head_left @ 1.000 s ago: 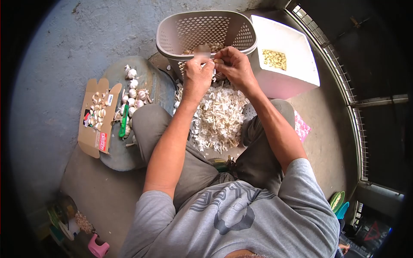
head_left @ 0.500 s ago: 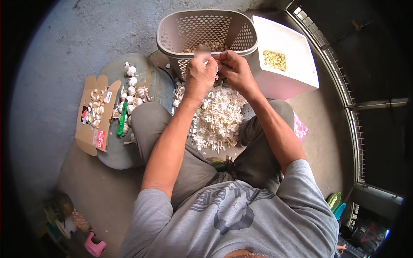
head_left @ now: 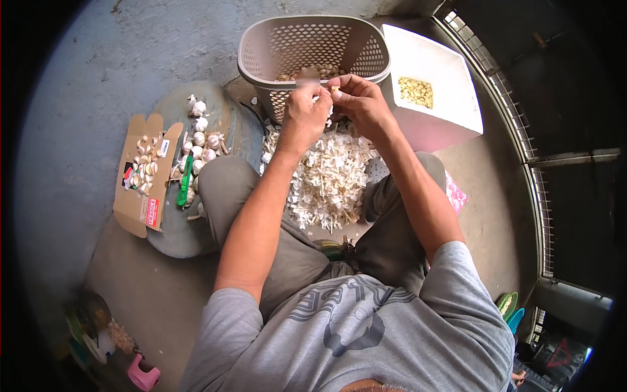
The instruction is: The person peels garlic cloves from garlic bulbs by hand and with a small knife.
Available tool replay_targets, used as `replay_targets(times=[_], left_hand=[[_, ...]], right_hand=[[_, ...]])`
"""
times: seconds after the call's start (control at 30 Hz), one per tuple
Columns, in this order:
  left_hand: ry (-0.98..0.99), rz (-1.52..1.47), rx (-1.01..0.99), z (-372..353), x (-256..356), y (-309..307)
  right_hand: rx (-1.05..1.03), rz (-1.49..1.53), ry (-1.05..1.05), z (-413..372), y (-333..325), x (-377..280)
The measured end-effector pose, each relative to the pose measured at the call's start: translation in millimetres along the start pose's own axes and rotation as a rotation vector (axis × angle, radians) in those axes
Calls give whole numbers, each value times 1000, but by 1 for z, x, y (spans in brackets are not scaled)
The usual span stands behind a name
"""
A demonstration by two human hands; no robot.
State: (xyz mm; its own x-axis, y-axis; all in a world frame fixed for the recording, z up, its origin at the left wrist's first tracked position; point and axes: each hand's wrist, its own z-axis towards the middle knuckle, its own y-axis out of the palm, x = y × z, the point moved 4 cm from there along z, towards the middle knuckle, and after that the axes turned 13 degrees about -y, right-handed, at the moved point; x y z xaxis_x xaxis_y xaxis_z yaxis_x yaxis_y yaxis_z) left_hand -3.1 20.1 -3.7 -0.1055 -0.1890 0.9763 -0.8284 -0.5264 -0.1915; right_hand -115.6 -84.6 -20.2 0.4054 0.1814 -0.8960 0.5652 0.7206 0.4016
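Just in front of the perforated basket (head_left: 313, 26), my left hand (head_left: 303, 119) is closed around a garlic bulb (head_left: 316, 98), of which only whitish bits show between the fingers. Close beside it, my right hand (head_left: 366, 108) pinches a garlic clove (head_left: 335, 89) between thumb and fingertips. Below both hands lies a heap of garlic skins (head_left: 333, 173) between my legs. A blurred patch hides part of my left fingers. Loose cloves (head_left: 326, 69) lie in the bottom of the basket.
On the left, a round grey stand (head_left: 176, 245) bears garlic bulbs (head_left: 199, 139), a green cutter (head_left: 185, 181) and a cardboard box flap (head_left: 130, 212) with cloves (head_left: 145, 166). Right of the basket, a white foam box (head_left: 450, 85) holds peeled cloves (head_left: 415, 91). A wall stands behind.
My right hand has turned and moved slightly off my left, and a clove now shows between its fingertips. My left hand stays nearly in place.
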Motion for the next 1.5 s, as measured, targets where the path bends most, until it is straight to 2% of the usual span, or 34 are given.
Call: replay_targets(times=[0.1, 0.2, 0.23, 0.33, 0.47, 0.53, 0.67, 0.77, 0.87, 1.17, 1.37, 1.5], left_hand=[[30, 54, -56, -5, 4, 4], [211, 380, -117, -17, 9, 8], [198, 419, -176, -18, 5, 10], [286, 517, -129, -22, 9, 8], [297, 428, 53, -15, 17, -6], [308, 303, 118, -12, 24, -13], [228, 234, 100, -9, 23, -16], [182, 148, 77, -3, 15, -15], [113, 84, 40, 4, 5, -14], [80, 105, 51, -2, 12, -15], [132, 167, 80, 1, 5, -10], [122, -21, 25, 5, 0, -11]], right_hand=[[83, 173, 8, 6, -12, 3], [85, 178, -34, 6, -19, -5], [132, 172, -25, 6, -21, -9], [104, 5, -46, 5, -17, -21], [-77, -74, -99, 9, -24, -7], [-80, -97, -82, 7, -20, -5], [-142, -297, -72, 7, -14, -5], [-168, -325, -186, 4, 0, -13], [-166, -400, -194, 4, 0, -12], [-183, -489, -231, 1, 4, -20], [-178, -296, -145, -2, 3, -12], [-87, -121, -75, -2, 1, -4]])
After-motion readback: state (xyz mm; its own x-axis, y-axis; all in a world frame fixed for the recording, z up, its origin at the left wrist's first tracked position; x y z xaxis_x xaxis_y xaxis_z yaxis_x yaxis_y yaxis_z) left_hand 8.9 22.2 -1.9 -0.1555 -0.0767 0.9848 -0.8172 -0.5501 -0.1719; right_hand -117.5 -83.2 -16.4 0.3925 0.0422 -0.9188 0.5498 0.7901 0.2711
